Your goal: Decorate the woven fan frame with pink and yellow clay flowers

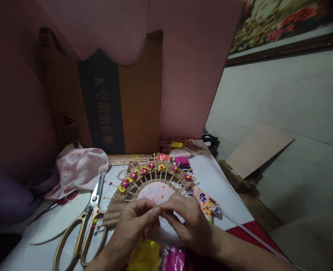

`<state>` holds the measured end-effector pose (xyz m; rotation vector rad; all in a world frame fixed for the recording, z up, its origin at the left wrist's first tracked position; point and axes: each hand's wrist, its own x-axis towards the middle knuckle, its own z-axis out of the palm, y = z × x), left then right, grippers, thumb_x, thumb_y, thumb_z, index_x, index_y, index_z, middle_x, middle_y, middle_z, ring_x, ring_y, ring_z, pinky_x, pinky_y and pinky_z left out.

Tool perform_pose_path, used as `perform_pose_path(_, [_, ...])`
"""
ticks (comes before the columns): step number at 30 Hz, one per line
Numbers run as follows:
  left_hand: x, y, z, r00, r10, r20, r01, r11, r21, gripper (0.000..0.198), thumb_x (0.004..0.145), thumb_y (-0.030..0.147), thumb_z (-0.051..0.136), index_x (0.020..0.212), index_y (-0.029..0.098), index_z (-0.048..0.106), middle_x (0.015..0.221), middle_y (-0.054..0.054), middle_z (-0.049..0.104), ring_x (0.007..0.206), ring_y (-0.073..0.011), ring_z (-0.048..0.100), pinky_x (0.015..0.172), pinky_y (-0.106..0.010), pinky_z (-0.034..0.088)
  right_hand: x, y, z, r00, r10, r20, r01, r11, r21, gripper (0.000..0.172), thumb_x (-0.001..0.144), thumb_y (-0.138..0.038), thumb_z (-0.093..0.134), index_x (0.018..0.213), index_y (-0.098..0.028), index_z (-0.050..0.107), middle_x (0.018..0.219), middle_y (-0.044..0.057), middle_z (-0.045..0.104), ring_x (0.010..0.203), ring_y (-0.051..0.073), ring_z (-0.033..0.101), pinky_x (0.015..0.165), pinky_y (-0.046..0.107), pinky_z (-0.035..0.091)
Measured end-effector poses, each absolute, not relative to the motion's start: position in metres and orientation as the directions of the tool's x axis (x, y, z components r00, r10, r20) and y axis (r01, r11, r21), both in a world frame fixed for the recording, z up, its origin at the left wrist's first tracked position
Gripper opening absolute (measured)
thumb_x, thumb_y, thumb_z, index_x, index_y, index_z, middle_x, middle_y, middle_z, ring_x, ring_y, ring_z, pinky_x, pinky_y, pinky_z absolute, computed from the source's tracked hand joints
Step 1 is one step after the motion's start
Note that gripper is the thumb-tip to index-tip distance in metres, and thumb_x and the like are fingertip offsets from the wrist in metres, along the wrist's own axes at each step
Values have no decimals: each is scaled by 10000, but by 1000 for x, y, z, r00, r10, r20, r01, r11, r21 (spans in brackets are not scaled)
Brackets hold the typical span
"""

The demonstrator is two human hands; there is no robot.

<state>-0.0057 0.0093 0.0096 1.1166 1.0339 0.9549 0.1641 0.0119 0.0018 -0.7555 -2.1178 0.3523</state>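
My left hand (134, 222) and my right hand (186, 222) meet fingertip to fingertip just above the near edge of a round woven jute craft piece (152, 180). Both hands are pinched closed on something tiny that I cannot make out. The craft piece has a pink fabric centre (156, 191), wooden spokes, and a rim set with small pink and yellow clay flowers (151, 165). Packets of yellow clay (144, 256) and pink clay (174, 259) lie right below my wrists.
Gold-handled scissors (84, 222) lie left of the craft piece. Pink spotted fabric (78, 169) is bunched at the back left. A cardboard box (121, 109) stands behind. More clay packets (182, 161) sit at the back, a flowered wrapper (207, 205) on the right.
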Motion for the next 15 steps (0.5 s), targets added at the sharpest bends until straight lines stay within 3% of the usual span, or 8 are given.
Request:
perform_pose_path(10, [-10, 10, 7, 261, 950, -172, -92, 202, 975, 301, 677, 397, 692, 601, 114, 625, 486, 8, 548, 412, -51, 380, 412, -178, 262, 165, 14, 2, -451, 613, 649, 370, 790, -489, 144, 853, -152, 527, 973, -147, 606, 760, 61, 635, 692, 156, 561, 630, 278, 429])
perform_pose_path(15, [-9, 10, 8, 282, 944, -171, -84, 202, 976, 303, 682, 396, 690, 596, 114, 620, 478, 13, 531, 416, -53, 383, 420, -180, 267, 165, 13, 3, -458, 603, 654, 373, 798, -474, 122, 864, -137, 492, 906, -154, 605, 722, 50, 619, 667, 149, 553, 607, 274, 426])
